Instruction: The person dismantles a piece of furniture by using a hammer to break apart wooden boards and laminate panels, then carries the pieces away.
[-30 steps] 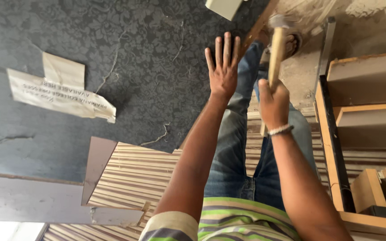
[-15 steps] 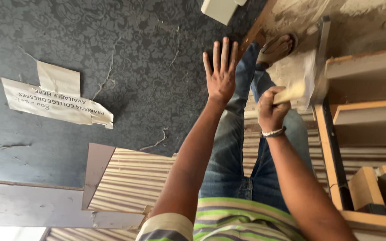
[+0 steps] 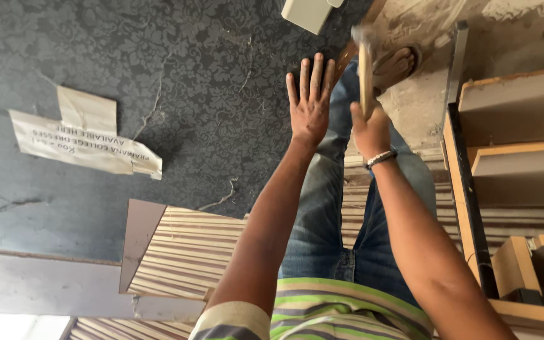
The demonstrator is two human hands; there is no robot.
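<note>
Right hand [image 3: 371, 129] grips the hammer [image 3: 365, 66] handle, closed. Left hand [image 3: 310, 104] lies open, flat on the board [image 3: 158, 75]. Keep fingers clear; strike squarely.

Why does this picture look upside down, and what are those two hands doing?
The camera sits on a person's head and looks down, so you see that person's own arms and legs in blue jeans. That is why it looks odd. The left hand is open and flat, fingers spread, against a dark patterned sheet that has cracks in it. The right hand, with a bracelet on its wrist, grips the wooden handle of a hammer; its head is blurry, so it is moving fast. A torn paper is stuck on the dark sheet. Below lie striped boards. On the right are wooden shelves. A foot in a sandal shows near the top.
</note>
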